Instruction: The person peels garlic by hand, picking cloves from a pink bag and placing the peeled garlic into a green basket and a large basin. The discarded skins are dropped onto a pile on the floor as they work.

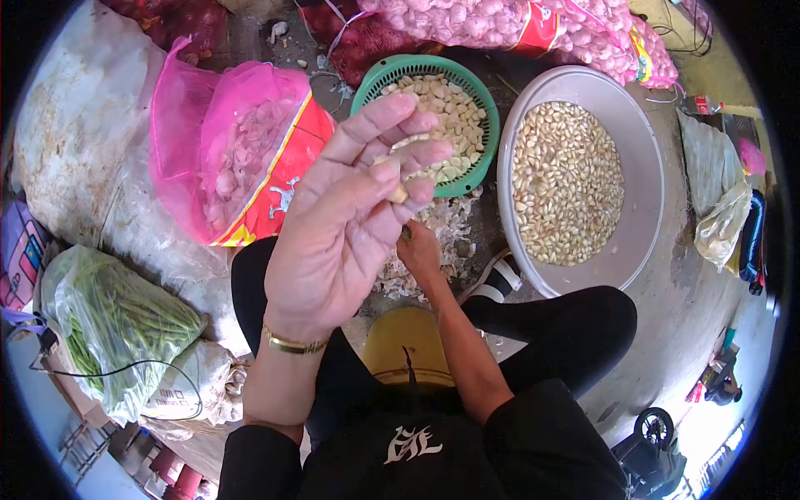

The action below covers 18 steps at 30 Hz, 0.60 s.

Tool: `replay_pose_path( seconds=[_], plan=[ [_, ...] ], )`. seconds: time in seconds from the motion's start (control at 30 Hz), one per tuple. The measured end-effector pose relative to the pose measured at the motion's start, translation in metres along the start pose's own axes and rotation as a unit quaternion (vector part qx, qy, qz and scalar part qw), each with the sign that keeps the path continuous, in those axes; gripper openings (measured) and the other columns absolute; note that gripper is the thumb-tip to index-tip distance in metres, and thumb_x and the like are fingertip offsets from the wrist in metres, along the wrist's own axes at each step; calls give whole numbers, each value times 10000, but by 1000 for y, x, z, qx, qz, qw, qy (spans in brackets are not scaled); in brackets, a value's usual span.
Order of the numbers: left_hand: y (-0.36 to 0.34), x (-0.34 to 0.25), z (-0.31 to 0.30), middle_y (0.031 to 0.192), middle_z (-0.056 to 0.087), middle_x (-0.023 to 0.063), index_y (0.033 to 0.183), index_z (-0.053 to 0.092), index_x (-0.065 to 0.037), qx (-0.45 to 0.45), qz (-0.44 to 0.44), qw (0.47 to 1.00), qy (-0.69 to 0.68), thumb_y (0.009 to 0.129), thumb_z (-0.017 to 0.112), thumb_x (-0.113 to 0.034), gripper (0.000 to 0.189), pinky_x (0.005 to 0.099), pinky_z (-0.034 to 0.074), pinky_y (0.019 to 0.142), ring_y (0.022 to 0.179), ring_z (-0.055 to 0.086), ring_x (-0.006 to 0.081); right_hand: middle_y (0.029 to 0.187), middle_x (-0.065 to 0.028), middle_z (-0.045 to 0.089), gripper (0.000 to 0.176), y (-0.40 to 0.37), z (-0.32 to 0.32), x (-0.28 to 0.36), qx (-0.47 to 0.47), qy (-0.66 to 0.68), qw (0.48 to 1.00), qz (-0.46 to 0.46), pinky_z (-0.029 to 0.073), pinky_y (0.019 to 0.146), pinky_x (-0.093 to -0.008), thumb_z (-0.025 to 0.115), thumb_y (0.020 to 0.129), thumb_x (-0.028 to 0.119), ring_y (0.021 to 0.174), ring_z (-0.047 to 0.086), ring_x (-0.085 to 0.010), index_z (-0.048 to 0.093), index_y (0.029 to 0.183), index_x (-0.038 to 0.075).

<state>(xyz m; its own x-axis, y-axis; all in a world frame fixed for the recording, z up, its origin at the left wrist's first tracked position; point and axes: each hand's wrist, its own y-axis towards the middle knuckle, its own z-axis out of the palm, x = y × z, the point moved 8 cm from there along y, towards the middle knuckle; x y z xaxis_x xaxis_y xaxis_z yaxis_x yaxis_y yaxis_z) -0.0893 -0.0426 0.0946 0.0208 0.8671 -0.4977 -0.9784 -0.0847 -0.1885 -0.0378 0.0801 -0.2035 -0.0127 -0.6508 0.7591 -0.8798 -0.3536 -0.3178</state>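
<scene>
Raised close to the camera, my left hand (333,242) is closed with its palm turned up. A small garlic clove (398,195) is pinched between its thumb and fingers. My right hand (420,252) is lower, over the loose garlic skins (454,225) on the floor. Its fingers are closed round something small and dark, mostly hidden. Behind my left hand, a green plastic basket (492,133) holds peeled cloves (462,117). To its right, a large pale basin (642,179) holds many cloves (567,183) that look unpeeled.
A yellow bucket-like object (404,342) stands between my legs. An open pink mesh sack (179,158) is at the left, above a plastic bag of green vegetables (125,317). Full garlic sacks (483,21) lie at the back. A wrapped bundle (721,196) rests at the right.
</scene>
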Motion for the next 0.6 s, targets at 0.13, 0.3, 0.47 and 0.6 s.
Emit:
replay_pose_path(
  seconds=[0.13,0.3,0.47,0.6],
  plan=[
    [-7,15,-13,1355,445,175,1395,343,32,-49,-30,995,-78,927,438,36,478,320,484,966,1186,524,258,906,-179,666,201,10,14,-18,11,13,1000,16,501,728,-452,652,812,170,838,633,-385,655,964,38],
    [-20,40,-40,1298,507,152,1383,373,20,-135,-76,981,-116,930,440,23,458,309,489,922,1121,549,230,904,-172,668,170,17,16,-34,-32,145,985,85,507,718,-425,635,812,132,823,640,-373,649,958,47],
    [-11,21,-43,1311,490,166,1378,376,26,-147,-40,987,-59,945,425,21,436,318,500,914,1157,545,244,938,-137,646,180,30,-15,-16,-104,85,990,37,498,714,-439,641,795,122,848,624,-365,637,971,84],
    [0,17,-35,1358,445,182,1383,365,34,-138,-32,987,-74,944,431,22,443,328,506,923,1187,528,271,980,-107,601,231,73,-27,5,-70,-8,997,-1,502,709,-436,667,759,109,822,626,-357,662,989,123]
  ],
)
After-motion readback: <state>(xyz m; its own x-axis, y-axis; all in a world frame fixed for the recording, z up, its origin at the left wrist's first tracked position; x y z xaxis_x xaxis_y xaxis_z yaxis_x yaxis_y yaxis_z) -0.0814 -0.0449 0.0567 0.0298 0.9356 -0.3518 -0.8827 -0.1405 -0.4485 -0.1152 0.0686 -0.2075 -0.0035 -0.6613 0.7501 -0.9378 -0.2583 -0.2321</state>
